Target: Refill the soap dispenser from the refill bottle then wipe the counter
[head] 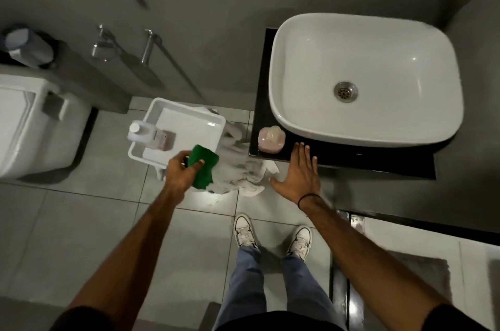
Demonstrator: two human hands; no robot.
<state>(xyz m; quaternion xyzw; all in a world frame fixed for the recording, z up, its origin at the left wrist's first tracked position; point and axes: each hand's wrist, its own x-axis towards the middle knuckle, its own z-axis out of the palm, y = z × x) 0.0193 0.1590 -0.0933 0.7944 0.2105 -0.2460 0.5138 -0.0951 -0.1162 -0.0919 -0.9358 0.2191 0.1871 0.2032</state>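
My left hand [181, 172] grips a green scrub sponge [203, 167], held in the air between the white tray [189, 114] and the counter. My right hand [299, 172] is open with fingers spread, its fingertips over the front edge of the black counter [351, 155]. A pinkish soap dispenser [271, 139] stands on the counter's left front corner, just left of my right fingertips. The refill bottle [140, 132], clear with a white cap, stands in the tray's near left corner beside a small pink container [163, 139].
A white basin [365, 41] fills most of the counter. White cloths [240, 168] hang below the tray, next to the counter's left end. A toilet [32, 125] is at the left, taps [104, 44] are on the wall. My feet stand on grey floor tiles.
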